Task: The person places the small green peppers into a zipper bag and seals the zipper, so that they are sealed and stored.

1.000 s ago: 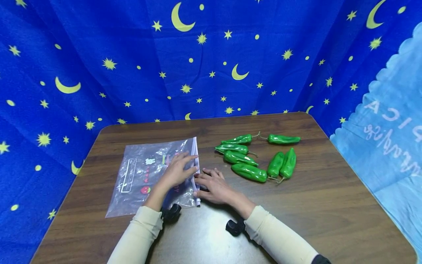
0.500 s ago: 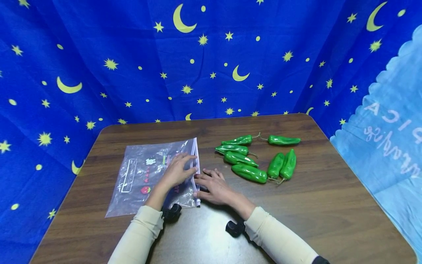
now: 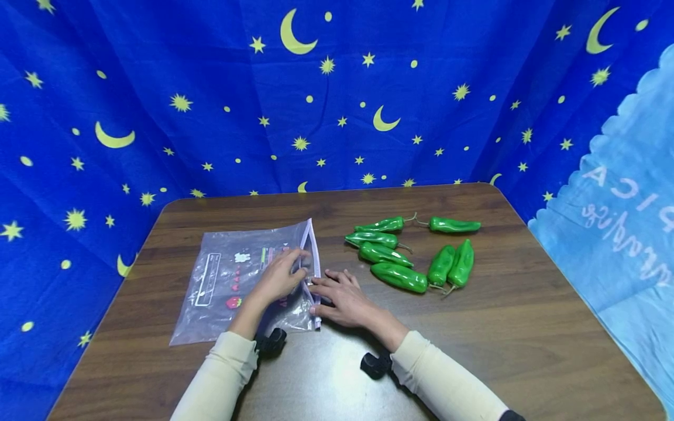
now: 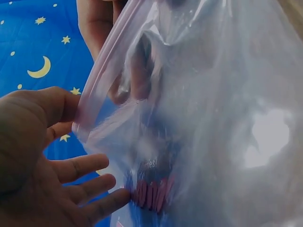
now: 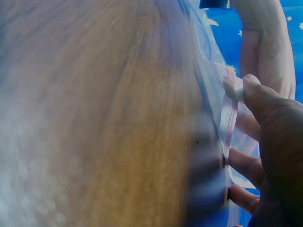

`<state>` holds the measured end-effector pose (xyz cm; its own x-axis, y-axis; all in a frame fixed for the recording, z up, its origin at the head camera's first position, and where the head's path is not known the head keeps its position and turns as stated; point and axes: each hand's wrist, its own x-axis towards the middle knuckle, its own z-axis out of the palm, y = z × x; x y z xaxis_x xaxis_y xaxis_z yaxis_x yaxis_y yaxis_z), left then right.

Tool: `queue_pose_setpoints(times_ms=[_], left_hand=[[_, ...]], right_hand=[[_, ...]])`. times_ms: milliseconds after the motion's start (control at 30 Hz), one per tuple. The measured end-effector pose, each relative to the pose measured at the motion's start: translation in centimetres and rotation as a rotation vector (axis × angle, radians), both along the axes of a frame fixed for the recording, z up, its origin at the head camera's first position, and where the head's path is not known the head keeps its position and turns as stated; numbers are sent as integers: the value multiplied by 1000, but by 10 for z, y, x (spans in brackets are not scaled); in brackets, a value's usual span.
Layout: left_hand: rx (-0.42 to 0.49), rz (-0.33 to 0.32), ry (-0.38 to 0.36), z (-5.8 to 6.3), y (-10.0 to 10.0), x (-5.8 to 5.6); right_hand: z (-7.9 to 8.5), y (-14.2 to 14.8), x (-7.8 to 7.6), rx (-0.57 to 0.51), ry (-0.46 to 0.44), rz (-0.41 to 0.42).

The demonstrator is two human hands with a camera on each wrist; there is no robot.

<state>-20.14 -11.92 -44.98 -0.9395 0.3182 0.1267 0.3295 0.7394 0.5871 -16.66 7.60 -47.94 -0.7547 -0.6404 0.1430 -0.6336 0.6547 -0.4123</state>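
A clear zip-lock bag point(image 3: 223, 280) with pink and white prints lies flat on the left of the table, its pale zipper edge point(image 3: 317, 257) facing right. My left hand point(image 3: 279, 278) reaches over the bag and pinches the upper lip of its mouth between thumb and forefinger, the other fingers spread, as the left wrist view shows. From the other side, my right hand point(image 3: 342, 299) holds the opposite lip; in the right wrist view its thumb point(image 5: 255, 97) presses on the zipper strip with fingers behind it. A narrow gap shows between the two lips.
Several green peppers point(image 3: 398, 277) lie right of the bag, just beyond my right hand, some with long stems. The brown wooden table point(image 3: 500, 351) reaches back to a blue curtain point(image 3: 337, 76) with moons and stars. A light blue cloth point(image 3: 632, 193) hangs at right.
My left hand has drawn slightly left, pulling the upper lip with it, so the bag's mouth gapes wider. The right hand stays nearly still at the zipper edge. The peppers have not moved.
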Motion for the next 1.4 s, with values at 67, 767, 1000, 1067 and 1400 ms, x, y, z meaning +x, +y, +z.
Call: queue_pose_setpoints(times_ms=[67, 767, 1000, 1067, 1400], left_hand=[[9, -4, 2, 0, -1, 1], [88, 46, -95, -4, -7, 5], [100, 60, -119, -4, -9, 5], [104, 64, -122, -3, -9, 5], [122, 67, -104, -3, -11, 7]], right_hand=[[0, 0, 0, -3, -1, 2], [2, -1, 2, -10, -36, -14], [4, 0, 2, -43, -58, -11], [5, 1, 3, -54, -59, -11], [10, 9, 9, -118, -50, -28]])
